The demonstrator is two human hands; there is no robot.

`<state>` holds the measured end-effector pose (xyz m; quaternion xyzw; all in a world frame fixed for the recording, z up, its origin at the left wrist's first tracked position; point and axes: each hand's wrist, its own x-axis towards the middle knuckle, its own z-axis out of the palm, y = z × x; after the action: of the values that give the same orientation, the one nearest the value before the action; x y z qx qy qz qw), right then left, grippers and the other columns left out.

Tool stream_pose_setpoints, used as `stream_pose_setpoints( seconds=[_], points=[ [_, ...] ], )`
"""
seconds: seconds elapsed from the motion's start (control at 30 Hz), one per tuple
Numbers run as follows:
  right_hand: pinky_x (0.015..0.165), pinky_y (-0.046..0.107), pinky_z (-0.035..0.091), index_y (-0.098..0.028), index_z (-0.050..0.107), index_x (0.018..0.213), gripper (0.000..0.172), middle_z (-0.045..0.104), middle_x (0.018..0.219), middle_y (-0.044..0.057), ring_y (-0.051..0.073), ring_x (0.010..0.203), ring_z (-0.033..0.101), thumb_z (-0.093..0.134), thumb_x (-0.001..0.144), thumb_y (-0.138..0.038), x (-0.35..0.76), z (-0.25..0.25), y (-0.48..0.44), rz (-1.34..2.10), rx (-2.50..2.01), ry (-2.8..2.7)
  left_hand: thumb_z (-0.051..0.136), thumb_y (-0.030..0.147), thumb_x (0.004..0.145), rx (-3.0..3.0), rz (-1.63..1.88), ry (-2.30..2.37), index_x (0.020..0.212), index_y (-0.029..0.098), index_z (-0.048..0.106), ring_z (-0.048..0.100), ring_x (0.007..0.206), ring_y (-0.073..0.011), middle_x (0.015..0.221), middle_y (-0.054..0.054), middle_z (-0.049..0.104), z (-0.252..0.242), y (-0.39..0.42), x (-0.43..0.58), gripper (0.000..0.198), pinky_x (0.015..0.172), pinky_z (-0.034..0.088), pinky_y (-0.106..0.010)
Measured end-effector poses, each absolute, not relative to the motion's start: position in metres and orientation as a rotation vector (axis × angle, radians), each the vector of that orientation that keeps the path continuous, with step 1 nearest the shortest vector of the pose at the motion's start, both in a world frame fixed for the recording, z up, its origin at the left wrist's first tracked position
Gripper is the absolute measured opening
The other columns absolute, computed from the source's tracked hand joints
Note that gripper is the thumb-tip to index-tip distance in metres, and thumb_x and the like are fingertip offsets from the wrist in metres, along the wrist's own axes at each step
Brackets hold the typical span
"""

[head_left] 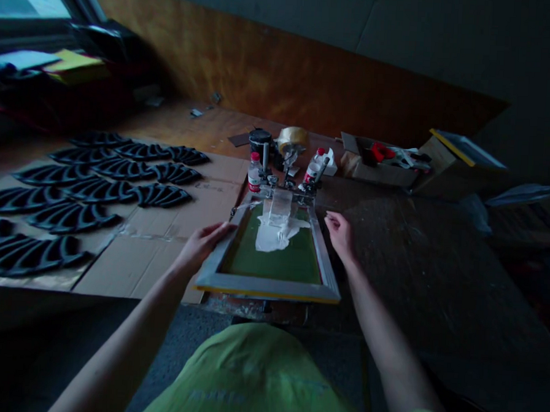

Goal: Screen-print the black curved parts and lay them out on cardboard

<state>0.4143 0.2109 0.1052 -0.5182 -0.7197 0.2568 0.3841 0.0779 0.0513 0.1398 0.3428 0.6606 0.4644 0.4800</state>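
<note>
A screen printing frame (213, 281) lies tilted in front of me, with a grey metal border and green mesh. White ink (273, 238) is pooled on its upper half, and a pale, clear-looking block (281, 205) rests at the top of the pool. My left hand (207, 236) grips the frame's left border, fingers at its edge. Just off the right border is my right hand (341, 235), its fingers curled together and nothing visible in them. Metal hinge clamps (309, 188) stand at the frame's far end.
Black, ribbed, wing-shaped pieces (103, 188) lie in rows on cardboard (163, 225) to the left. Behind the clamps are two red-capped bottles (254, 173), a dark tub (260, 139) and a tape roll (293, 138). A box of tools (382, 171) stands at the back right.
</note>
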Motion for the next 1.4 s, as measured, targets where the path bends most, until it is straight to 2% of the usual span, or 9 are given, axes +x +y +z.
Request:
stream_pose_setpoints(
  seconds=[0.17, 0.37, 0.53, 0.67, 0.77, 0.9, 1.03, 1.17, 1.4],
  points=[
    [0.11, 0.049, 0.036, -0.021, 0.046, 0.138, 0.064, 0.044, 0.141, 0.011, 0.029, 0.129, 0.043, 0.07, 0.08, -0.035, 0.337, 0.127, 0.199, 0.368, -1.03, -2.237, 0.063, 0.061, 0.07, 0.93, 1.052, 1.776, 0.142, 0.021, 0.047, 0.064, 0.063, -0.0174, 0.079, -0.002, 0.07, 0.069, 0.029, 0.09, 0.083, 0.055, 0.047, -0.026],
    [0.091, 0.042, 0.047, -0.018, 0.063, 0.104, 0.026, 0.064, 0.101, 0.01, 0.027, 0.102, 0.056, 0.071, 0.08, -0.025, 0.297, 0.116, 0.182, 0.299, -1.173, -2.605, 0.061, 0.054, 0.075, 0.98, 1.06, 1.89, 0.134, 0.022, 0.057, 0.066, 0.071, -0.0207, 0.081, -0.004, 0.072, 0.036, 0.032, 0.092, 0.067, 0.063, 0.05, -0.03],
    [0.08, 0.034, 0.046, -0.017, 0.064, 0.088, 0.005, 0.066, 0.089, 0.01, 0.025, 0.093, 0.058, 0.06, 0.086, -0.018, 0.303, 0.101, 0.149, 0.307, -1.12, -2.783, 0.062, 0.056, 0.074, 0.942, 1.077, 1.867, 0.13, 0.021, 0.059, 0.067, 0.076, -0.0222, 0.088, -0.006, 0.073, 0.024, 0.034, 0.089, 0.067, 0.067, 0.051, -0.031],
    [0.074, 0.032, 0.042, -0.016, 0.064, 0.088, 0.017, 0.067, 0.086, 0.009, 0.022, 0.091, 0.057, 0.048, 0.088, -0.009, 0.324, 0.101, 0.124, 0.178, -0.692, -2.99, 0.062, 0.056, 0.074, 0.947, 1.092, 1.858, 0.13, 0.02, 0.059, 0.067, 0.079, -0.0222, 0.09, -0.006, 0.073, 0.021, 0.033, 0.089, 0.066, 0.07, 0.051, -0.031],
    [0.07, 0.03, 0.04, -0.018, 0.063, 0.084, 0.009, 0.067, 0.085, 0.006, 0.021, 0.088, 0.056, 0.056, 0.085, -0.012, 0.332, 0.109, 0.127, 0.218, -0.51, -3.044, 0.062, 0.055, 0.075, 0.939, 1.079, 1.858, 0.13, 0.02, 0.059, 0.067, 0.076, -0.0216, 0.088, -0.006, 0.073, 0.022, 0.033, 0.089, 0.065, 0.069, 0.051, -0.031],
    [0.072, 0.031, 0.039, -0.019, 0.062, 0.081, 0.003, 0.065, 0.082, 0.005, 0.021, 0.086, 0.055, 0.062, 0.083, -0.017, 0.326, 0.107, 0.136, 0.235, -0.7, -2.899, 0.062, 0.055, 0.075, 0.922, 1.084, 1.857, 0.128, 0.02, 0.06, 0.066, 0.074, -0.0216, 0.085, -0.006, 0.073, 0.028, 0.033, 0.09, 0.064, 0.066, 0.05, -0.03],
    [0.077, 0.033, 0.041, -0.016, 0.064, 0.086, 0.014, 0.065, 0.087, 0.009, 0.022, 0.091, 0.054, 0.052, 0.086, -0.009, 0.327, 0.092, 0.121, 0.141, -0.73, -2.821, 0.064, 0.055, 0.073, 0.888, 1.09, 1.834, 0.129, 0.018, 0.059, 0.065, 0.068, -0.02, 0.078, -0.004, 0.072, 0.034, 0.032, 0.093, 0.067, 0.061, 0.049, -0.028],
    [0.077, 0.032, 0.044, -0.018, 0.065, 0.088, 0.005, 0.067, 0.085, 0.006, 0.021, 0.088, 0.057, 0.063, 0.086, -0.022, 0.326, 0.099, 0.121, 0.25, -0.718, -2.84, 0.064, 0.056, 0.073, 0.864, 1.097, 1.787, 0.13, 0.017, 0.057, 0.065, 0.066, -0.0193, 0.076, -0.004, 0.07, 0.04, 0.031, 0.093, 0.07, 0.057, 0.048, -0.027],
    [0.078, 0.032, 0.048, -0.024, 0.052, 0.134, 0.056, 0.07, 0.101, 0.006, 0.021, 0.086, 0.063, 0.07, 0.082, -0.032, 0.314, 0.151, 0.196, 0.354, -1.158, -2.433, 0.07, 0.058, 0.068, 0.776, 1.145, 1.598, 0.134, 0.02, 0.053, 0.062, 0.065, -0.0157, 0.081, -0.003, 0.069, 0.086, 0.03, 0.087, 0.078, 0.054, 0.045, -0.022]
  ],
)
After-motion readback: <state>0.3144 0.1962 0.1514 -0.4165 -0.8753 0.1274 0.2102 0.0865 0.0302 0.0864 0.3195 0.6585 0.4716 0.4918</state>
